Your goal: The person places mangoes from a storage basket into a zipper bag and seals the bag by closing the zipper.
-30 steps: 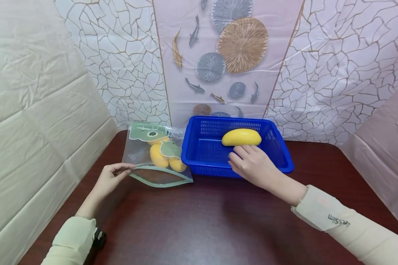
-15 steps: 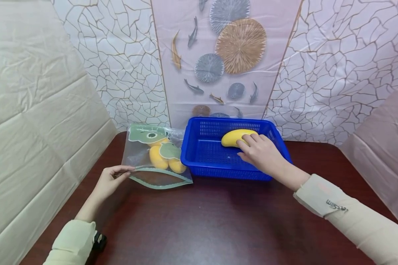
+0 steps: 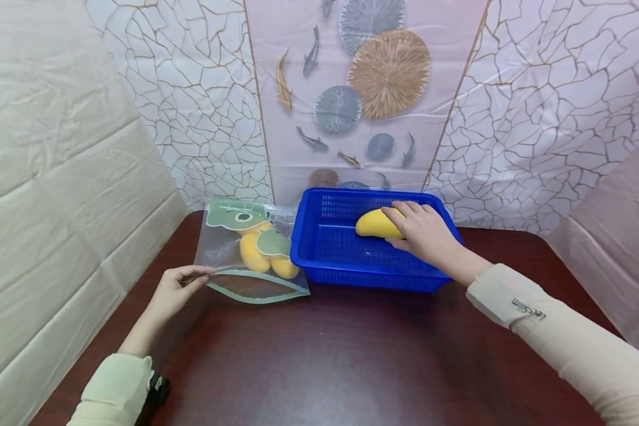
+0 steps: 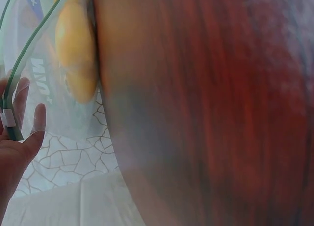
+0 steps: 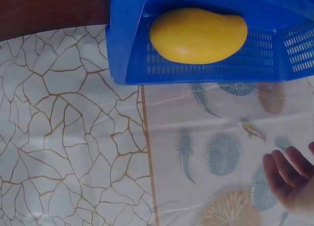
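My left hand pinches the left corner of a clear zip bag with green printed shapes. The bag's mouth gapes toward me, and several yellow mangoes lie inside. In the left wrist view, a small white slider sits between thumb and fingers. One more mango rests in the blue basket. Over its right end is my right hand, fingers above and thumb below in the head view. The right wrist view shows the whole mango, apart from the loosely bent fingers.
The basket stands against the bag's right side on a dark red-brown table. A patterned cloth hangs behind both, and pale cloth walls rise at left and right. A black device sits at my left wrist.
My right hand has moved from in front of the mango to over its right end, with its fingers spreading. The mango, basket, bag and left hand stay almost in place.
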`<state>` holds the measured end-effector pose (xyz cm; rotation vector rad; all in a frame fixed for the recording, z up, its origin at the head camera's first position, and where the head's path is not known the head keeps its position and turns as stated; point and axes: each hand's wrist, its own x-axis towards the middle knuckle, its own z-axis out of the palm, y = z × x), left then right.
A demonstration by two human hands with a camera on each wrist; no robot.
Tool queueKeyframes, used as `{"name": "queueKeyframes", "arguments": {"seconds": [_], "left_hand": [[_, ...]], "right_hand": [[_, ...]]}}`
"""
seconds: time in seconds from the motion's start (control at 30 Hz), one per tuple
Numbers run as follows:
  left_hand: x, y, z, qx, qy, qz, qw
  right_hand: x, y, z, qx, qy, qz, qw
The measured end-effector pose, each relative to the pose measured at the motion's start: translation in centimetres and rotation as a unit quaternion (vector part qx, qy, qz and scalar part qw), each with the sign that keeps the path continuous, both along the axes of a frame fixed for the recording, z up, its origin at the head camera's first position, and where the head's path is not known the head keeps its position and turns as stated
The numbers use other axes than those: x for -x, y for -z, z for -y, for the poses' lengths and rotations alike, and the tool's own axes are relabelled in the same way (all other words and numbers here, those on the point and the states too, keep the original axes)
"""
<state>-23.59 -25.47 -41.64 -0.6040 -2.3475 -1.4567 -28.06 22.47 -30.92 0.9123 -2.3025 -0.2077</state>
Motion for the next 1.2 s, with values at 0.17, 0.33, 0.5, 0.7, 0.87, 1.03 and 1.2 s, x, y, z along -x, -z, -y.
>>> {"name": "queueKeyframes", "arguments": {"seconds": [0.17,0.33,0.5,0.7,0.87,1.03,1.2], "left_hand": [[-0.1,-0.3,0.1,0.008,0.002,-0.003,1.0],[-0.2,-0.3,0.1,0.001,0.014,-0.004,0.9999],[-0.4,-0.3,-0.1,-0.006,0.02,-0.007,0.9998],[-0.4,-0.2,-0.2,-0.012,0.019,-0.006,0.9997],[-0.3,-0.1,-0.2,-0.013,0.013,-0.001,0.9998],[-0.1,-0.3,-0.3,-0.011,0.018,-0.002,0.9998],[-0.2,-0.4,-0.2,-0.008,0.022,-0.002,0.9997]], "right_hand": [[0.6,-0.4,-0.1,-0.024,0.04,0.066,0.997],[1.5,-0.5,-0.3,-0.038,0.065,0.142,0.987],[2.5,-0.5,-0.7,-0.043,0.077,0.234,0.968],[4.0,-1.2,-1.1,-0.037,0.082,0.318,0.944],[5.4,-1.3,-1.3,-0.042,0.084,0.35,0.932],[7.1,-1.2,-1.6,-0.061,0.105,0.382,0.916],[8.7,-1.2,-1.7,-0.073,0.088,0.395,0.912]]}}
